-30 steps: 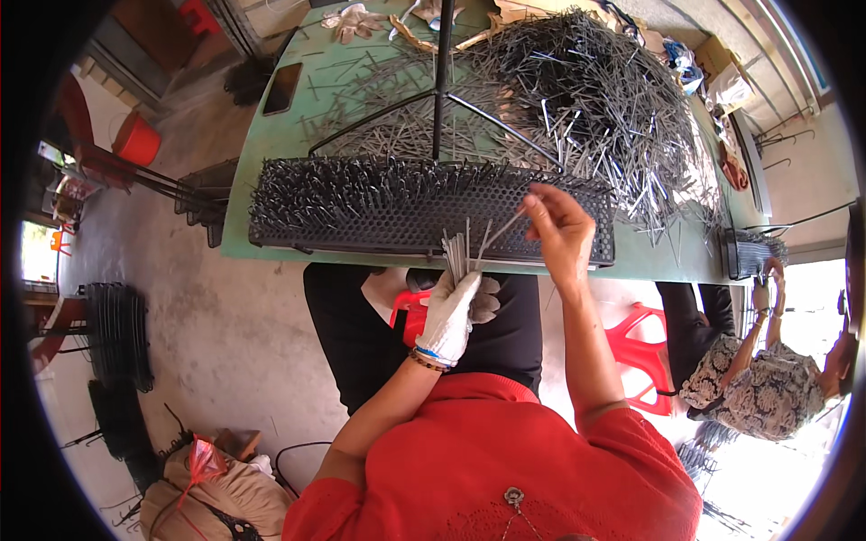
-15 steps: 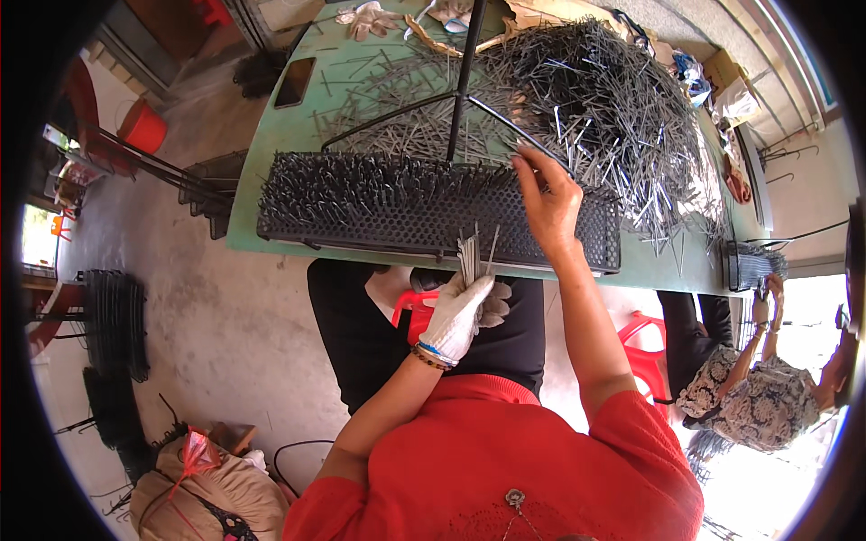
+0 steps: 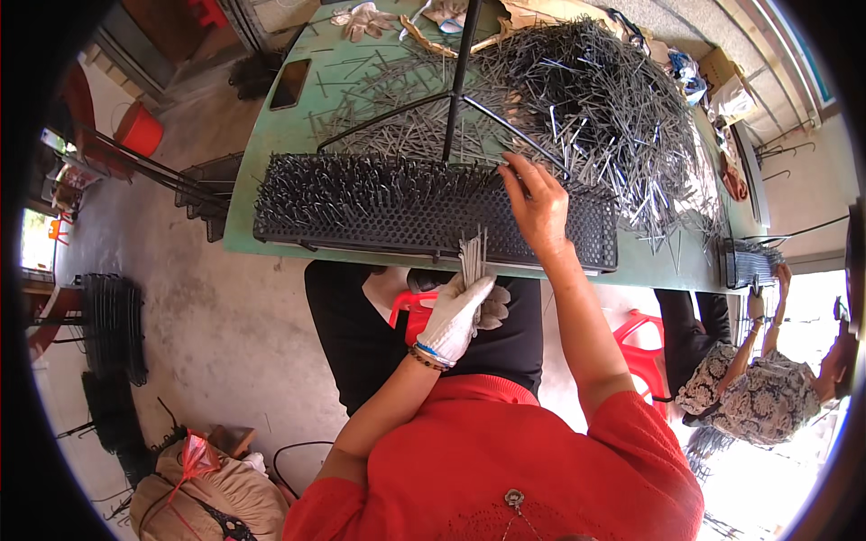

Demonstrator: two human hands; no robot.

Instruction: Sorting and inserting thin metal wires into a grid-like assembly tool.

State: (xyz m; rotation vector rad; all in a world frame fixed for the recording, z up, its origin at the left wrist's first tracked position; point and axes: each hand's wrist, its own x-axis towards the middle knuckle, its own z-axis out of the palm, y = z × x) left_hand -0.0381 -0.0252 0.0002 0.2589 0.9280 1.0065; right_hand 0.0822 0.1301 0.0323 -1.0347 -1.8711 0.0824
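Observation:
My left hand, in a white knit glove, is closed around a bundle of thin metal rods just below the front edge of a black perforated rack. Over the rack's back half my bare right hand has thumb and fingers drawn together in a pinch. Whatever lies between those fingertips is too small to make out. Many dark hooked rods stand upright in the holes across the rack's left and back part, while holes show bare at the front and right. A black handle frame rises from behind the rack.
On the green table, loose rods are heaped in a big pile behind the rack. A phone and spare gloves lie at the far left. At right, a co-worker handles another rack. A red stool stands nearby.
My right hand has shifted a little left along the rack's back part. The rods in my left hand sit closer together, with the one that leaned right now more upright.

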